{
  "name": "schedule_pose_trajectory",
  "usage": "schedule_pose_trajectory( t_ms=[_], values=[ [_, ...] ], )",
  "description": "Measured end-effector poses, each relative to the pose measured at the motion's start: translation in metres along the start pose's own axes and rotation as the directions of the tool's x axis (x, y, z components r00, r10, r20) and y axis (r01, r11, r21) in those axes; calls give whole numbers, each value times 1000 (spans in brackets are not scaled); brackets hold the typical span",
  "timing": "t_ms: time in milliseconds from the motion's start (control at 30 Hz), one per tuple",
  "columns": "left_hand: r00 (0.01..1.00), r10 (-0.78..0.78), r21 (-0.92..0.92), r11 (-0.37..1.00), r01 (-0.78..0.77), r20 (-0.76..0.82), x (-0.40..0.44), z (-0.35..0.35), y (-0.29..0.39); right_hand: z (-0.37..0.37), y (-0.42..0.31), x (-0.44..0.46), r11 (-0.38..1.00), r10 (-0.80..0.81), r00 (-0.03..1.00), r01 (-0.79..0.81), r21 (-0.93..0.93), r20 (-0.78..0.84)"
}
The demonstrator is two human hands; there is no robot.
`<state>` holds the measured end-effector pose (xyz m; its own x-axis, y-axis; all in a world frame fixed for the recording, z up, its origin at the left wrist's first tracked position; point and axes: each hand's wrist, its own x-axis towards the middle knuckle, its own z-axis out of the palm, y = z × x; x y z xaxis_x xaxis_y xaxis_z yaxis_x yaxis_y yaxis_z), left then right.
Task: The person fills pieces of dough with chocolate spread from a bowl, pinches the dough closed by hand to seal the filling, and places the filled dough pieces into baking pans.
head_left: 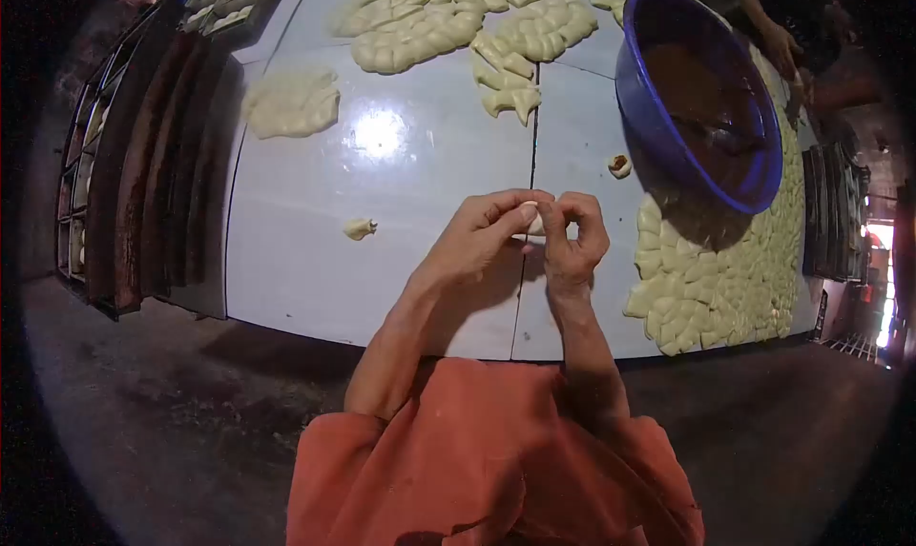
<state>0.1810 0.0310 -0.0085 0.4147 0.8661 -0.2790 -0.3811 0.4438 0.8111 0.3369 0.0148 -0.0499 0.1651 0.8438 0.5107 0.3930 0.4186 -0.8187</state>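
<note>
Over the white table, my left hand (482, 229) and my right hand (576, 243) meet with their fingers closed around a small piece of dough (536, 224). Most of that dough is hidden by the fingers, so any filling inside cannot be seen. To the left of my hands lies a small pinched dough ball (360, 228). Right of them, near the bowl, sits another small dough piece (620, 166) with a brown filling showing on top. The large blue bowl (634, 98) holds a dark brown mass and some dark object.
Many flat dough pieces (706, 293) cover the table's right side beneath the bowl. More dough (420, 36) lies along the far side, with a separate patch (291, 103) at left. Stacked trays (157, 174) stand left of the table (286, 260). Another person's hand (782, 50) is beyond the bowl.
</note>
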Motion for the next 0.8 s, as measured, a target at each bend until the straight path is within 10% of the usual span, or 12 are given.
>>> schedule_pose_trajectory(
  t_ms=[100, 200, 300, 433, 567, 700, 800],
  values=[
    [999, 54, 407, 912, -52, 7, -7, -4, -5, -4, -1, 0, 996, 17, 998, -12, -88, 60],
    [992, 77, 283, 958, -47, -97, -9, -7, -14, -7, -4, 2, 991, 119, 979, -108, -75, 164],
    [988, -11, 223, 974, 45, -151, -20, -8, -11, -20, -27, 7, 989, -127, 926, 145, -24, 357],
    [958, 150, 626, 779, 37, -243, -42, -8, -10, -33, -22, -9, 922, 251, 883, -343, 178, 398],
    [912, 409, 916, 373, -144, -23, -66, -32, -9, -23, -5, -27, 641, 564, 591, -754, 145, 577],
    [947, 304, 964, 201, -172, 106, -65, -43, -26, -15, -1, -31, 938, 322, 721, -330, -105, 614],
    [965, 251, 986, 128, -110, 75, -60, -41, -26, -15, -5, -27, 929, 367, 722, -316, -192, 587]
  ],
)
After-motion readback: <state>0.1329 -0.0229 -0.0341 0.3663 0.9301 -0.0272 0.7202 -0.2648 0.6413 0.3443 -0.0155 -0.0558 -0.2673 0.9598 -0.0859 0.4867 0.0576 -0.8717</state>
